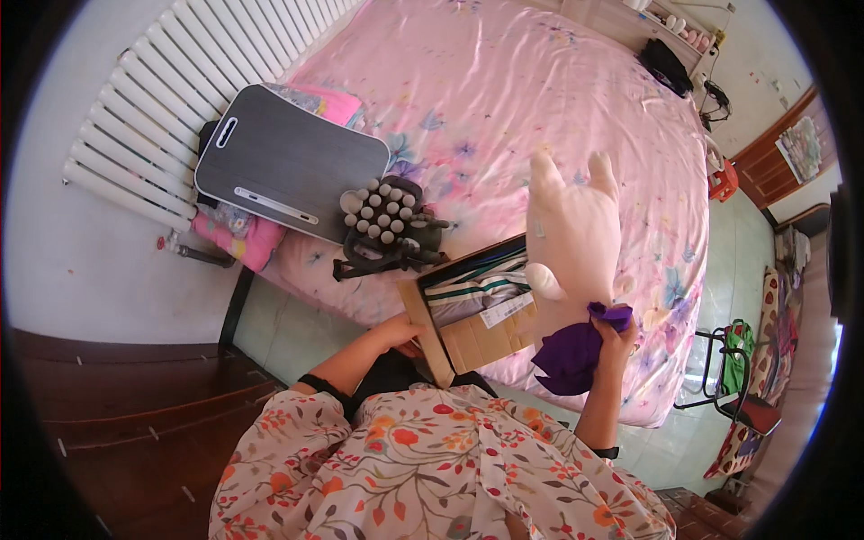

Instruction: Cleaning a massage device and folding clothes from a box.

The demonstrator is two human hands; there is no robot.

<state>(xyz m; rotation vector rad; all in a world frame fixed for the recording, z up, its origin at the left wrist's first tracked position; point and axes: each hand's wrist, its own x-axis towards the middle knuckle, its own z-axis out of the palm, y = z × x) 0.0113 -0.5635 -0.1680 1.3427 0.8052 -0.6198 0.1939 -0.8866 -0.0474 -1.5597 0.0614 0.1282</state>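
Note:
My left hand is closed on the left side of an open cardboard box, with its fingertips partly hidden. Folded striped fabric lies inside the box, which sits at the near edge of the bed. In my right hand is a bunched purple cloth, hanging down to the left from the fingers. A pale pink plush toy lies just beyond that hand and covers the box's right end. Whether the cloth is joined to the plush toy I cannot tell.
A dark lap desk rests on pink bedding at the left, by a white radiator. Beside it sits a dark object with several round grey knobs. A black-framed chair stands right of the bed.

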